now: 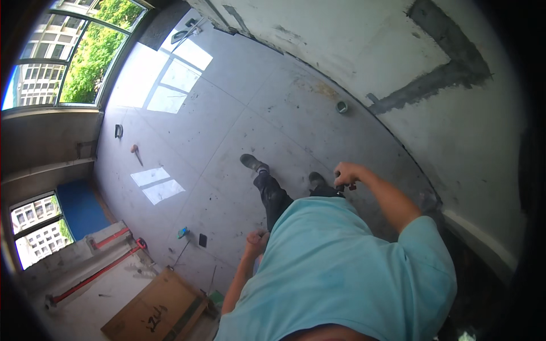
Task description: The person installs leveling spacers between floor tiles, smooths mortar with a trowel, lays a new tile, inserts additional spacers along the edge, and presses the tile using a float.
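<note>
1. Floor (227, 131): grey tile, dusty and stained, fills most of view; sun patches near window (85, 57).
2. Wall (455, 131): bare plaster with dark grey filled chase running in an L; looks patched already, no finish coat.
3. Cardboard sheet (153, 310): brown, flat on floor at lower left, dark scrawl on top; only package-like item in sight.
4. Blue panel (79, 207): leaning at left wall under lower window, plain, no label visible.
5. Red bar tool (96, 273): long, lying on pale strip at lower left.
6. Hammer (136, 153): on floor at left, untouched, well apart from both hands.
7. Small round can (342, 106): on floor right beside wall base.
8. Right hand (346, 173): closed around small dark-and-red tool (348, 186), held out in front above right shoe, near wall. Tool type too small to tell.
9. Left hand (257, 237): loose fist at side, nothing visibly held.
10. Progress, as judgement: standing, tool in hand, not applied to any surface; work not yet started at this spot.
</note>
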Tool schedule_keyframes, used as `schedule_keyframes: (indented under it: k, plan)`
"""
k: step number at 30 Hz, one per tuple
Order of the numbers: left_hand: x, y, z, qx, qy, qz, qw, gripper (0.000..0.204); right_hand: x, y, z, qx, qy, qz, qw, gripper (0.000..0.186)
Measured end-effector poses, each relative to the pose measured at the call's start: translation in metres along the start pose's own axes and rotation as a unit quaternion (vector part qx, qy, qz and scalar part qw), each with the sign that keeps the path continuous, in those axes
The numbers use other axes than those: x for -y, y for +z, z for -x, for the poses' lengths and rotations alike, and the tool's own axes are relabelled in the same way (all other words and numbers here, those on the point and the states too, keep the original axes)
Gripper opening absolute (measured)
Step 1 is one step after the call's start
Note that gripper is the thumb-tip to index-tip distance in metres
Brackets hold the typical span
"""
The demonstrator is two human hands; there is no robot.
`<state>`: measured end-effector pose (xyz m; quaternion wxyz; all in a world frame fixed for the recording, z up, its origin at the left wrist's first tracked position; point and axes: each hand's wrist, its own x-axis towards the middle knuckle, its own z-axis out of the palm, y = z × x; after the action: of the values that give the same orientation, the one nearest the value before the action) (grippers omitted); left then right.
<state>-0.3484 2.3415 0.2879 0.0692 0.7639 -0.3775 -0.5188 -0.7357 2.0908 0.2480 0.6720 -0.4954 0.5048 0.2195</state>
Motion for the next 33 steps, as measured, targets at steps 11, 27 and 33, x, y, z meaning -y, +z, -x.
schedule_keyframes:
  k: [11, 27, 33]
  plan:
    - [-0.093, -0.276, -0.290, 0.288, 0.158, -0.183, 0.926, 0.023, 0.241, -0.031, -0.112, -0.034, 0.046, 0.136, 0.989, 0.056]
    - [-0.127, -0.412, -0.640, 0.080, 0.062, -0.107, 0.989, 0.025, 0.366, -0.264, -0.337, -0.017, -0.125, -0.178, 0.976, 0.024]
    - [-0.049, -0.330, -1.036, -0.044, 0.070, -0.186, 0.979, 0.029, 0.190, -0.424, -0.701, -0.459, -0.028, -0.451, 0.765, 0.015]
